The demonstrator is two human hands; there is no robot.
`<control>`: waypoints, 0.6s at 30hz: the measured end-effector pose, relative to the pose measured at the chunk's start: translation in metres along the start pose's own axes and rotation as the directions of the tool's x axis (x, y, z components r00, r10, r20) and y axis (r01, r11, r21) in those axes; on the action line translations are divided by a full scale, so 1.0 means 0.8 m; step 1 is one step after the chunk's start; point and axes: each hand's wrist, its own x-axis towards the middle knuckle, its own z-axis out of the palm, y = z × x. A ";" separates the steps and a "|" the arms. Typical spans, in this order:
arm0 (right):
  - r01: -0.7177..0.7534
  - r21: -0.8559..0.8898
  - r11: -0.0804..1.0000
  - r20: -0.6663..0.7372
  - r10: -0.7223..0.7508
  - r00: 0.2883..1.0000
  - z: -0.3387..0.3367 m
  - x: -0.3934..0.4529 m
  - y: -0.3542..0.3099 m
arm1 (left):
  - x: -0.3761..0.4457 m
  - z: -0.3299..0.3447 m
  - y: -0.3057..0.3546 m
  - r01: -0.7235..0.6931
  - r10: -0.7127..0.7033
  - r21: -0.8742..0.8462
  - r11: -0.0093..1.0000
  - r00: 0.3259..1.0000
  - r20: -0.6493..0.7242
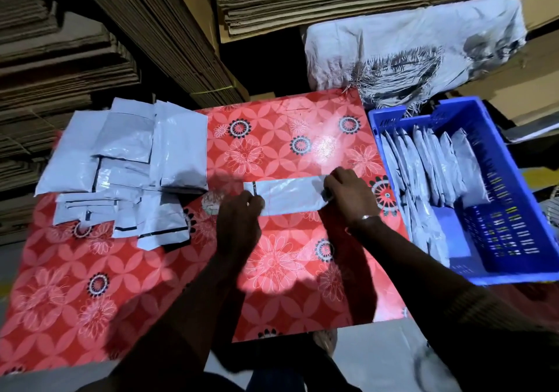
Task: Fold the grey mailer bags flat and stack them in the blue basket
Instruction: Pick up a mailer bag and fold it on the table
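Note:
One grey mailer bag [289,195] lies flat across the middle of the red flowered table [272,125]. My left hand [240,213] pinches its left end by the black strip. My right hand [348,193] grips its right end with curled fingers. A loose pile of grey mailer bags [127,161] covers the table's left side. The blue basket [514,240] stands at the right edge, with several folded mailer bags [429,168] stacked on edge in its left half.
Tall stacks of flattened cardboard [90,59] rise behind the table. A white frayed sack [408,47] sits behind the basket. The basket's right half shows its slotted floor. Grey floor lies below the table's front edge.

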 end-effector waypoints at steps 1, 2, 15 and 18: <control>0.008 0.020 1.000 0.032 -0.008 0.999 0.008 -0.009 0.003 | -0.011 0.007 -0.001 -0.025 0.026 -0.024 0.999 0.999 0.035; 0.013 0.042 0.999 0.045 -0.015 0.999 0.014 -0.020 0.006 | -0.022 0.011 0.001 -0.039 0.041 -0.033 0.999 0.997 0.068; 0.054 0.232 0.971 -0.058 -0.041 0.997 0.041 0.013 -0.056 | 0.026 0.033 0.020 0.016 -0.013 -0.073 0.997 0.999 0.044; -0.016 0.173 0.985 0.102 -0.002 0.995 0.073 0.028 -0.078 | 0.042 0.059 0.023 0.053 -0.041 -0.069 0.996 0.986 0.164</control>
